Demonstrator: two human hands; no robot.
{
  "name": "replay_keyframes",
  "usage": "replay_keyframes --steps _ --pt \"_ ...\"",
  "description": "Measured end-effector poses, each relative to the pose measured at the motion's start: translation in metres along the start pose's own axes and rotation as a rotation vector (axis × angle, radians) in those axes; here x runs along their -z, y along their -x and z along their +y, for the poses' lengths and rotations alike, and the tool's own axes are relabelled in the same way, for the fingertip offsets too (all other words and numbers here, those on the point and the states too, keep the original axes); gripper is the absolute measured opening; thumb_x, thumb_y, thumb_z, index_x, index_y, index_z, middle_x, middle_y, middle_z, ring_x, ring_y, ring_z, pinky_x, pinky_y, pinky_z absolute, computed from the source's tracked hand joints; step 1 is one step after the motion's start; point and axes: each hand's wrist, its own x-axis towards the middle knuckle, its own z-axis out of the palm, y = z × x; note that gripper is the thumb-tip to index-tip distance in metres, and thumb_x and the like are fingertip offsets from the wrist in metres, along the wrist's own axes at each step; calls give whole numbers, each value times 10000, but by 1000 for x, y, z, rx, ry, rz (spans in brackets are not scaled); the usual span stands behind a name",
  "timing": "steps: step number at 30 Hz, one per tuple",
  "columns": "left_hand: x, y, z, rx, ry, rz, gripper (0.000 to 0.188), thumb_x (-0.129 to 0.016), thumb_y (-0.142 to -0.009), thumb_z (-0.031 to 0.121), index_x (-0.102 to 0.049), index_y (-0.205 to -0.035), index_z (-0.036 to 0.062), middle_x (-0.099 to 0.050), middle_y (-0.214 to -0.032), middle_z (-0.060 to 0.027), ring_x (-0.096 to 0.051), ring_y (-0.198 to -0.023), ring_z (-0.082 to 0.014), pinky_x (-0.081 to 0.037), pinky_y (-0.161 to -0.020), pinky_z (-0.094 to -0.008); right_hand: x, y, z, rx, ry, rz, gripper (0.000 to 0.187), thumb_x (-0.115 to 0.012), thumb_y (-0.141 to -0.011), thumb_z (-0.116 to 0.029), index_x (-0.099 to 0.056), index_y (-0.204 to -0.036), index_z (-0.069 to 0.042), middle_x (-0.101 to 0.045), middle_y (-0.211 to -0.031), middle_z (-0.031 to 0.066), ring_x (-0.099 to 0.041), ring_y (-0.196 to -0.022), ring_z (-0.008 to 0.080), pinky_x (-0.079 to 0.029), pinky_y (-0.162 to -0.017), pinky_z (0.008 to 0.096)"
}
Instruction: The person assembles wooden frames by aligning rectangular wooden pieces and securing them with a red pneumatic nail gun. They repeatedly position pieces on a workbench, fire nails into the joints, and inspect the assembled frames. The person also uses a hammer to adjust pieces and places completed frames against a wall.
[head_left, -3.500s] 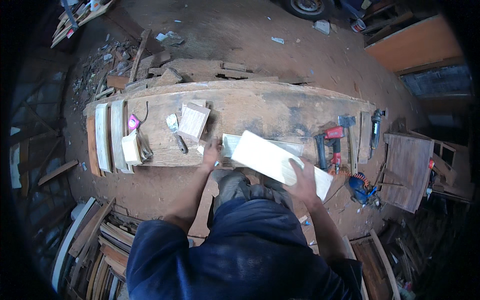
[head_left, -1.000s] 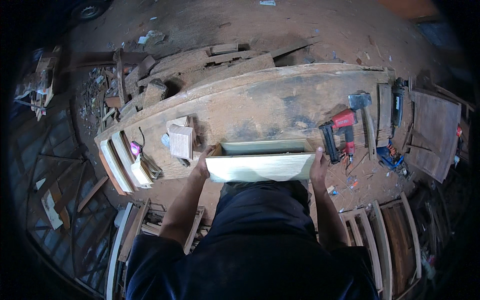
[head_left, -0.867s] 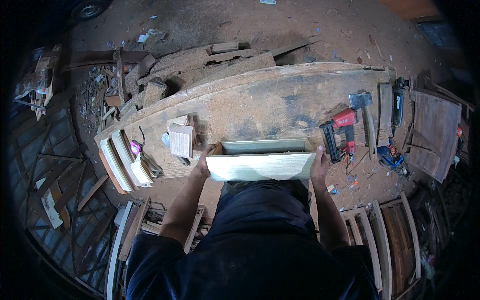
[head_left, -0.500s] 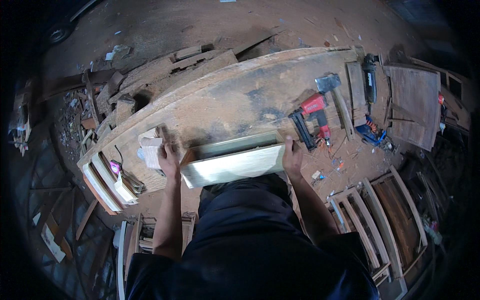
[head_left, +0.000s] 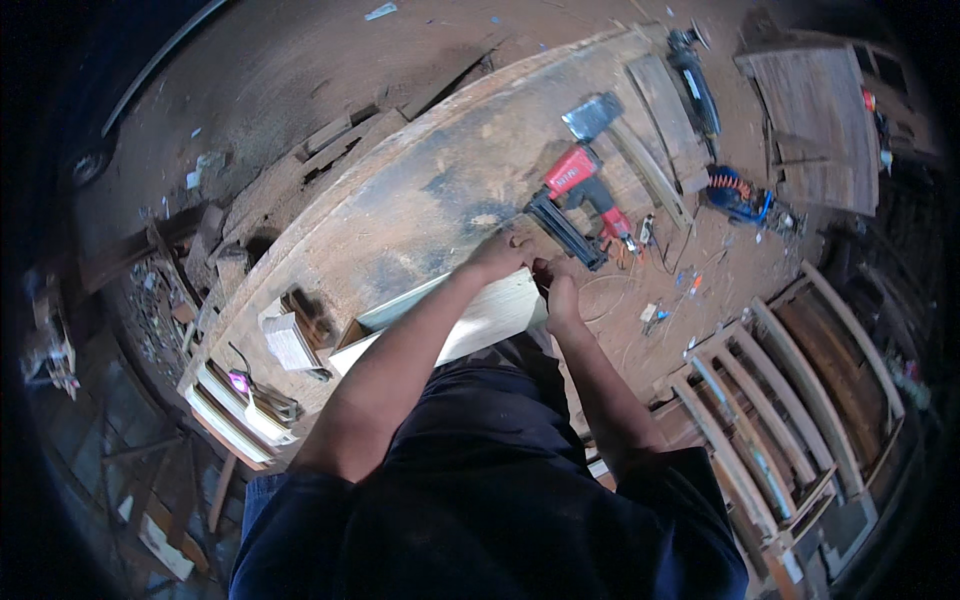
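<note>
A shallow open wooden box [head_left: 490, 318], like a drawer, rests at the bench's near edge against my lap, its pale front side facing me. My left forearm crosses over it, and my left hand [head_left: 498, 258] is closed over its far right corner. My right hand [head_left: 562, 298] is closed at the box's right end, close beside the left fingertips. What the right fingers pinch there is hidden. A red and black nail gun [head_left: 580, 190] lies on the bench just beyond both hands.
A hammer [head_left: 605, 125] with a wooden handle lies behind the nail gun, and an angle grinder [head_left: 693, 85] at the bench's far right. Stacked wood pieces [head_left: 288, 342] and pale strips [head_left: 235, 410] sit at left. Slatted wooden frames [head_left: 770, 400] stand at right on the floor.
My left hand has gone from beside the stacked wood pieces to the box's right end. My right hand has shifted inward at that end. The view has turned and moved right.
</note>
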Motion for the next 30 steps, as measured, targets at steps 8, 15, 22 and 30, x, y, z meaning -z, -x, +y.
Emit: replay_keyframes --steps 8,15,22,30 --pt "15 -24 -6 105 -171 -248 476 -645 -904 384 -715 -1207 24 -747 -1089 -165 -700 -1012 -271 -523 -910 -382 27 -5 53 -246 -123 -129 387 -658 -979 -251 -686 -1159 90 -737 -1050 166 -716 -889 245 -568 -785 361" --pt "9 -10 3 218 -128 -145 632 -639 -928 336 -563 -1436 -32 -631 -1370 -181 -589 -1252 -251 -426 -1073 -324 21 5 71 -148 -302 -34 418 -708 -963 -254 -679 -1206 85 -729 -1108 154 -699 -955 233 -549 -853 333" --pt "15 -11 3 241 -57 -187 659 -639 -923 341 -545 -1440 -56 -639 -1357 -183 -595 -1243 -245 -419 -1079 -314 19 -2 93 -143 -305 -36 478 -697 -971 -302 -675 -1246 88 -725 -1155 155 -683 -1012 233 -519 -911 327" --pt "16 -3 14 272 94 -61 506 -614 -954 276 -623 -1341 -49 -675 -1277 -159 -610 -1177 -232 -442 -1035 -332 2 17 51 -150 -360 14 435 -704 -959 -236 -668 -1204 121 -727 -1086 168 -685 -960 214 -535 -846 310"
